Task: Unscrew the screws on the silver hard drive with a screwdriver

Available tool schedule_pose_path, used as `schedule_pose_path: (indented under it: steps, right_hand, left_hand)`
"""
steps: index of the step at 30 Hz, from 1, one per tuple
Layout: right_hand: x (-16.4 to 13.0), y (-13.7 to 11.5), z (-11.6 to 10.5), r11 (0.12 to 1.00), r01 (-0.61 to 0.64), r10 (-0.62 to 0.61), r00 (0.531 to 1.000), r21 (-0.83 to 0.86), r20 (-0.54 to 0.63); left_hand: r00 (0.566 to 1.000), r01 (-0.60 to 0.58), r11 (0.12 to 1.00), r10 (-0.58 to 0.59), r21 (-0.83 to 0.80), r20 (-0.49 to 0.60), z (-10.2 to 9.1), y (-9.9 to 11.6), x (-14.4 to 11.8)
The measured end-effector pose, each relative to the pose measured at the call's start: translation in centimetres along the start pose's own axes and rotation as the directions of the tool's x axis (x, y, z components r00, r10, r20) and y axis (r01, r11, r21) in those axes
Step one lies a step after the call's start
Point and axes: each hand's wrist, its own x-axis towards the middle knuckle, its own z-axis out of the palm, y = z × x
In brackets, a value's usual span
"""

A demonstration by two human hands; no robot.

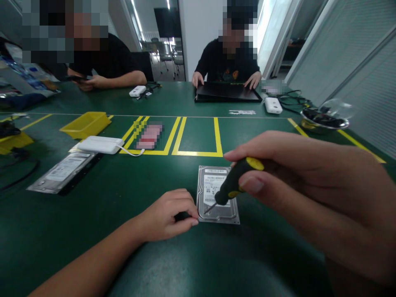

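Note:
A silver hard drive with a white label lies flat on the green table in front of me. My left hand is closed, its thumb and forefinger gripping the drive's near left corner. A black and yellow screwdriver is pinched between the thumb and fingers of my right hand. Its thin shaft slants down to the left, and the tip meets the drive's cover near that same corner, by what seems to be a screw. The handle hides part of the label.
Left stand a yellow bin, a white power bank cabled to a phone, and another drive. Yellow tape marks the table. A metal bowl of dark parts sits right. Across sit two people, one holding a black laptop-like panel.

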Motion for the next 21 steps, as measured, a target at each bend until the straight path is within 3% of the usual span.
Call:
schedule_pose_path:
  steps: [8, 21]
  right_hand:
    - [0.2, 0.5, 2.1, 0.998, 0.046, -0.054, 0.983, 0.053, 0.173]
    - [0.4, 0.6, 3.2, 0.992, 0.056, -0.083, 0.966, 0.114, 0.246]
  left_hand:
    - [0.999, -0.027, 0.997, 0.029, 0.074, -0.021, 0.2, -0.3, -0.1]
    - [0.995, -0.061, 0.996, 0.066, 0.07, -0.068, 0.2, -0.2, 0.0]
